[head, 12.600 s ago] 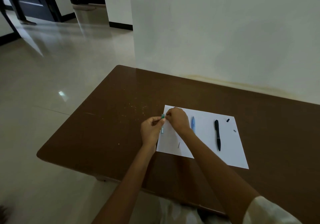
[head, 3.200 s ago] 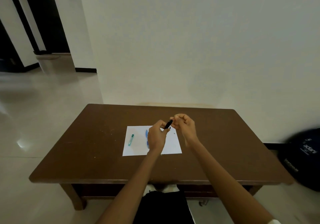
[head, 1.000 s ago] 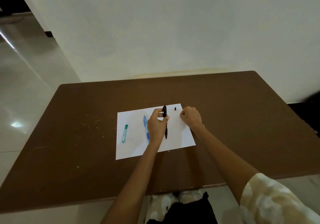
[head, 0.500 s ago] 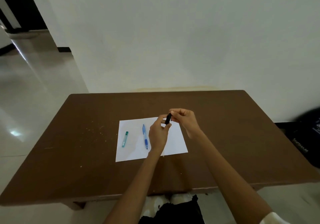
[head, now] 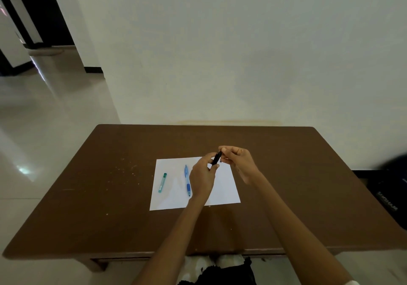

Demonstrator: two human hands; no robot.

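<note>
Both hands meet at centre frame above the white sheet (head: 174, 196); left hand (head: 202, 175) grips the black pen (head: 217, 158) low; right hand (head: 240, 163) pinches its upper end; the pen's axis slants up-right.

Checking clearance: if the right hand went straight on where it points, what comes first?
The right hand meets the black pen it pinches; just beyond, likely the left hand holding it.

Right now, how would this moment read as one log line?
left hand: grips black pen | right hand: pinches its upper end | blue pen, green tube: lie apart on white paper
</note>
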